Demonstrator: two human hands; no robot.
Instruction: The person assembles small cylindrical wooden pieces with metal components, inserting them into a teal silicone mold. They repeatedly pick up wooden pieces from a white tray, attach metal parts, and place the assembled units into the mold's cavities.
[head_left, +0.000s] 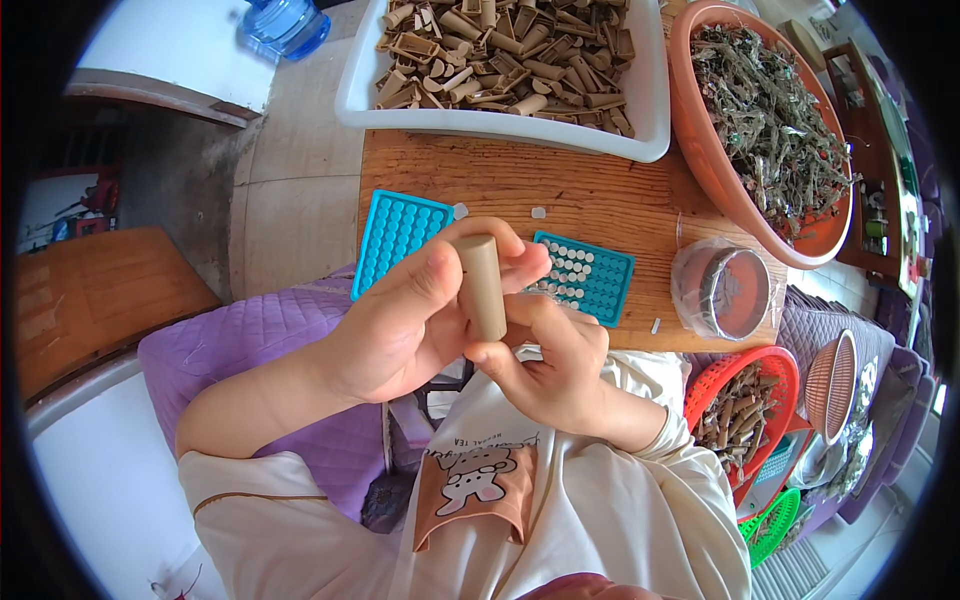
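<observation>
A smooth tan plastic cylinder (pixel 483 290) stands nearly upright between my hands, above my lap at the table's near edge. My left hand (pixel 395 325) is closed round its upper part, thumb on the left side and fingers curled behind. Pinching its lower end from the right, my right hand (pixel 562 370) has the thumb at the base. Behind the hands lies a teal tray (pixel 395 235) of round cells, seemingly without discs. To the right a second teal tray (pixel 612 275) carries white round discs (pixel 572 268) in its left part; my fingers hide some of it.
At the back, a white tub (pixel 500 122) is full of tan plastic parts (pixel 510 60). An orange basin (pixel 700 140) of grey-green scraps leans at the right, near a plastic-wrapped round container (pixel 715 290). A red basket (pixel 790 370) holds more tan pieces. The wooden table (pixel 480 170) lies ahead.
</observation>
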